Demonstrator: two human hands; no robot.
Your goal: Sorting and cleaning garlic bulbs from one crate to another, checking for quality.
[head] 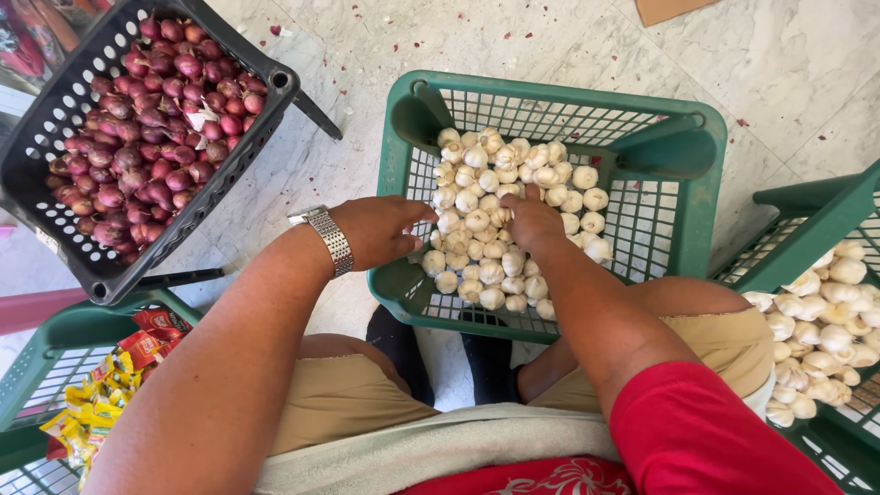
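At centre frame we see both hands in a green basket point(697, 183) of garlic bulbs point(477, 229): the left hand point(380, 229), a metal watch point(328, 240) on its wrist, and the right hand point(532, 220) rest on the heap. Upper left, a black crate point(275, 82) holds red shallots point(147, 137).

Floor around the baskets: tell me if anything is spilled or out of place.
Reddish onion-skin flakes lie scattered on the marble floor near the black basket of red onions. Otherwise nothing stands out.

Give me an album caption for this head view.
Both hands dig into white garlic bulbs in a green basket.
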